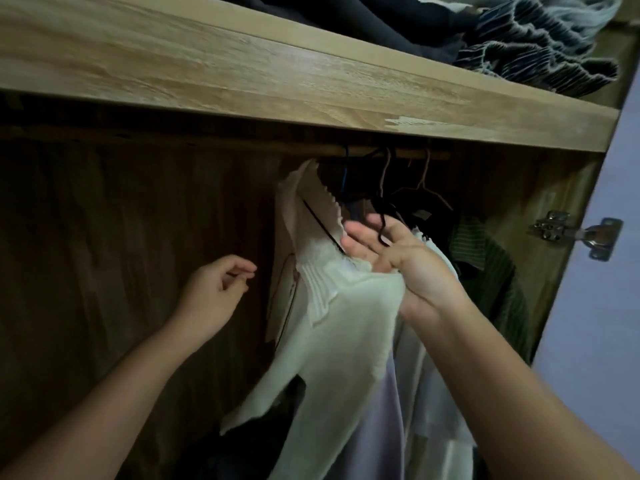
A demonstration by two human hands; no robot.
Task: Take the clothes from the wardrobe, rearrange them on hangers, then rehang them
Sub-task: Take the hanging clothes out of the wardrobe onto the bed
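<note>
Both forearms reach into wooden wardrobe (242, 81); right hand (398, 258), fingers extended, thin black hanger hook (382, 226) lying across the palm, rests against cream ribbed knit sweater (339, 341) below wooden rail (398, 154); left hand (216, 289), fingers loosely curled, holds nothing, beside sweater
</note>
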